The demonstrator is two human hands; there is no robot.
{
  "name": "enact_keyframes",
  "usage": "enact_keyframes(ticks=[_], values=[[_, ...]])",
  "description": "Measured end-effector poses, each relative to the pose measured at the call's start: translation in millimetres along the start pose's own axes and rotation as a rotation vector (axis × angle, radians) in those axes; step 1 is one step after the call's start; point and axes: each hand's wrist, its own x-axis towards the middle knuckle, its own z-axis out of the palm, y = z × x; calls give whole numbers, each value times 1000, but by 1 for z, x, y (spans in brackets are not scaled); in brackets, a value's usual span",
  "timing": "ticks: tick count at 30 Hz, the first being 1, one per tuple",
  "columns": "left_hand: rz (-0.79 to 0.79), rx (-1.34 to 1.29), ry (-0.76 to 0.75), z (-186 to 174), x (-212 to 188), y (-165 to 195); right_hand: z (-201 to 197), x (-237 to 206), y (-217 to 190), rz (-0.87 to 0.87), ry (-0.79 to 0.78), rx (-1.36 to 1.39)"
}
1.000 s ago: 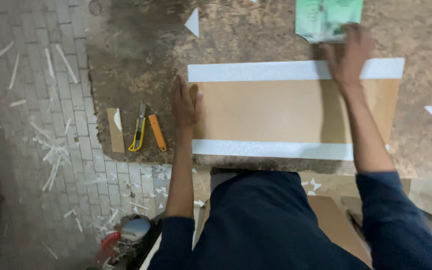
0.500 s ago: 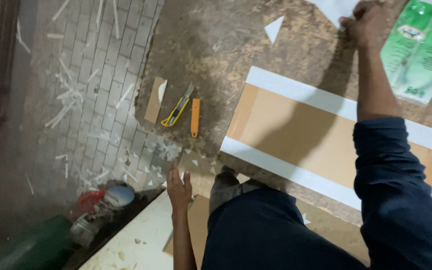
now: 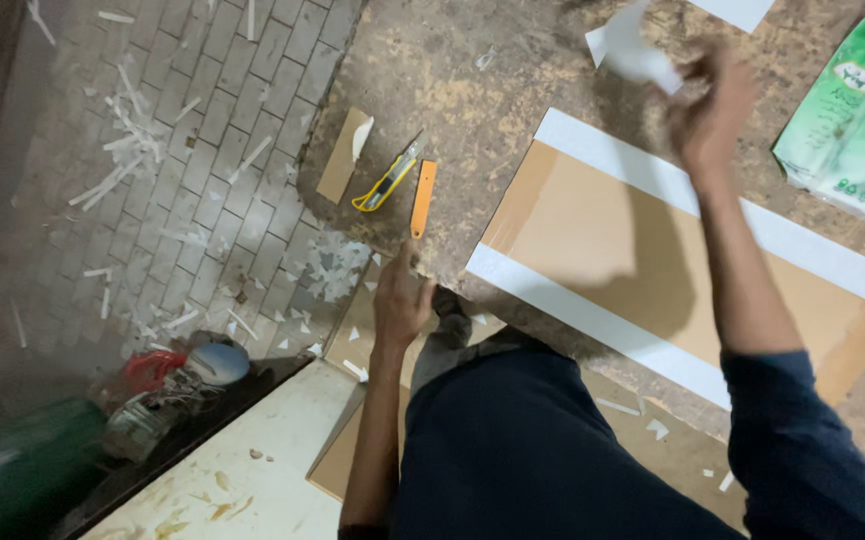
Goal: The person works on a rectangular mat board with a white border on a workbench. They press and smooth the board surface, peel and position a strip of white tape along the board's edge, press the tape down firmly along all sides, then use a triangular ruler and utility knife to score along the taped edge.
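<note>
Paper scrap (image 3: 632,50), white and blurred, sits pinched in the right hand (image 3: 709,105) above the brown cardboard sheet (image 3: 652,250) with white strips; left hand (image 3: 402,300) rests loose-fingered at the worktop (image 3: 452,80) edge; lifting the scrap clear wants a firm pinch.

The person wears dark navy clothing with long sleeves pushed up the forearms, both hands bare.

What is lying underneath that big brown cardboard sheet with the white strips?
The brown cardboard sheet lies flat on a mottled worktop, bare around its edges. The worktop beneath the sheet is covered, so anything there stays hidden.
</note>
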Motion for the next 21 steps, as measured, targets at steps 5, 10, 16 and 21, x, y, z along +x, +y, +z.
enact_keyframes(ticks=[5,10,16,21], values=[[228,-227,47,-13,29,65,-13,-75,-163,-85,-409,312],[318,-357,-139,-12,26,64,-21,-98,-212,117,-673,511],[-179,-694,-574,18,0,27,14,-141,-177,656,-523,493],[-266,-964,-609,42,-9,-6,59,-107,-97,707,-245,762]])
